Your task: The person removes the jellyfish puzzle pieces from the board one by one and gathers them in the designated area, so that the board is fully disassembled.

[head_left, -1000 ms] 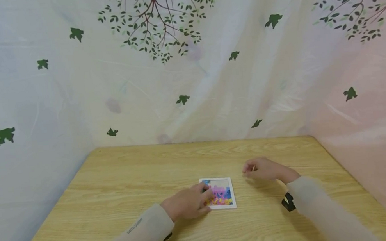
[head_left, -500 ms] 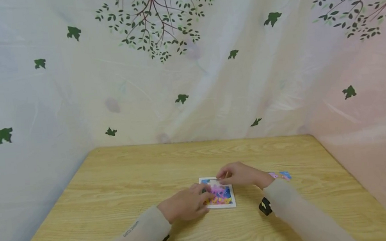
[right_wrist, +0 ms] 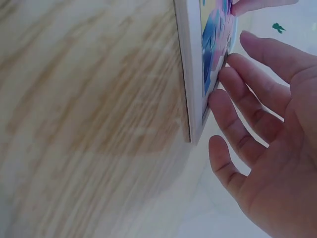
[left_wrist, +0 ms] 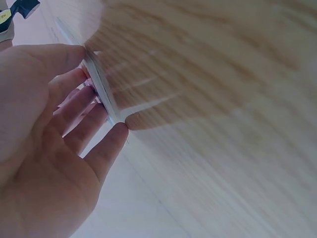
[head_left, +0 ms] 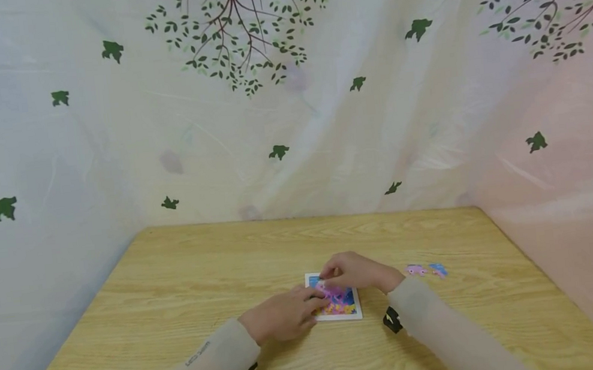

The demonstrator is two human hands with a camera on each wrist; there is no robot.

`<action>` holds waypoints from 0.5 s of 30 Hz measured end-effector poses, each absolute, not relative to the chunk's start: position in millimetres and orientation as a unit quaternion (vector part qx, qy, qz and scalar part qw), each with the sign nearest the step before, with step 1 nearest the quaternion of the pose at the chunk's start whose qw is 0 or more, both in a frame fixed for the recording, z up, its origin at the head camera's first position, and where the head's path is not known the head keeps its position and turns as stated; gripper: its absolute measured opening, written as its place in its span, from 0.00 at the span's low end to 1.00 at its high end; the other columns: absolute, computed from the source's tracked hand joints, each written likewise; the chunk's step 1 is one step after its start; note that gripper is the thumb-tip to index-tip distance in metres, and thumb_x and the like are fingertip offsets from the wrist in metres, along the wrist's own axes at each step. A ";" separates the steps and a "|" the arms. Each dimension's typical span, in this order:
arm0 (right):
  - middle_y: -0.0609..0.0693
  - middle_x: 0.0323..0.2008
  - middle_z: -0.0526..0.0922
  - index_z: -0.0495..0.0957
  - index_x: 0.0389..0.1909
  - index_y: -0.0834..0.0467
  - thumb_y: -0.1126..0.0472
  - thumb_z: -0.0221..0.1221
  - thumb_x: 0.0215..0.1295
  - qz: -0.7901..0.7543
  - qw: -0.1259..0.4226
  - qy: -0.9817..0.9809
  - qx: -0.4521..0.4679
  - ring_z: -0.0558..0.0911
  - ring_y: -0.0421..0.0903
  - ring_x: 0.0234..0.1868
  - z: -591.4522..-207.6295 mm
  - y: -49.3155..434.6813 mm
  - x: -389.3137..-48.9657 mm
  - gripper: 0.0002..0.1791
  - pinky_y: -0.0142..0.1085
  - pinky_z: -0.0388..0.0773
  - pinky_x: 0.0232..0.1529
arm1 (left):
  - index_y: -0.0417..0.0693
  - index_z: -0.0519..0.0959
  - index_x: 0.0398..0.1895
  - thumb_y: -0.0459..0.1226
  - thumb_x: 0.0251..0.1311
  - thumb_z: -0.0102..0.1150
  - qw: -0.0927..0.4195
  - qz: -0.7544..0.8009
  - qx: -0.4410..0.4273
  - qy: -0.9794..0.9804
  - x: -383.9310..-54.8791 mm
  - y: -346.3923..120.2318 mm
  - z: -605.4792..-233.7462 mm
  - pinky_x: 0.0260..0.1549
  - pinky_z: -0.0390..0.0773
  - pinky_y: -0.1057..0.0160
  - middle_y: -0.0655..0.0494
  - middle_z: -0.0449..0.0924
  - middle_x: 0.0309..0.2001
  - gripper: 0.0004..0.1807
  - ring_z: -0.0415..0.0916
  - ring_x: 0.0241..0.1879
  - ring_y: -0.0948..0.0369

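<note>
On the puzzle (head_left: 344, 306) rest left hand (head_left: 282, 315) and right hand (head_left: 358, 271).

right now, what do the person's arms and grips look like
The left sleeve and right sleeve are long and pale beige. Dark lettering, too small to read, marks the left one; none shows on the right. Below them, a black left wrist camera and right wrist camera partly show. Left grip and right grip are ungloved.

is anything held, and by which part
The left hand rests on the left side of the white-framed, colourful square puzzle, no clear grip; whether the right hand pinches anything cannot be told.
</note>
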State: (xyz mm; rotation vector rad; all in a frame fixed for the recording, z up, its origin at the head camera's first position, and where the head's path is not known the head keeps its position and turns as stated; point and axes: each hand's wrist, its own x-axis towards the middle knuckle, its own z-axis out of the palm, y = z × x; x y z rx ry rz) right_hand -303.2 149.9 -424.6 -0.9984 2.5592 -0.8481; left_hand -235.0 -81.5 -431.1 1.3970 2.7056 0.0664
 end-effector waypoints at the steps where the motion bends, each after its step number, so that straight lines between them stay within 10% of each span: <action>1: 0.49 0.42 0.85 0.85 0.48 0.64 0.60 0.65 0.69 -0.289 0.133 0.885 -0.340 0.80 0.40 0.41 -425.2 148.9 -303.7 0.12 0.35 0.80 0.44 | 0.50 0.69 0.75 0.41 0.77 0.52 0.048 0.018 0.459 0.887 -235.0 -81.6 -430.7 0.69 0.68 0.56 0.52 0.66 0.74 0.25 0.67 0.71 0.53; 15: 0.47 0.36 0.82 0.81 0.43 0.62 0.61 0.69 0.64 -0.290 0.136 0.897 -0.304 0.78 0.40 0.37 -432.3 139.0 -305.6 0.12 0.35 0.79 0.43 | 0.47 0.70 0.74 0.38 0.77 0.52 0.044 0.022 0.469 0.882 -232.9 -83.0 -429.2 0.71 0.66 0.54 0.50 0.68 0.73 0.25 0.67 0.71 0.50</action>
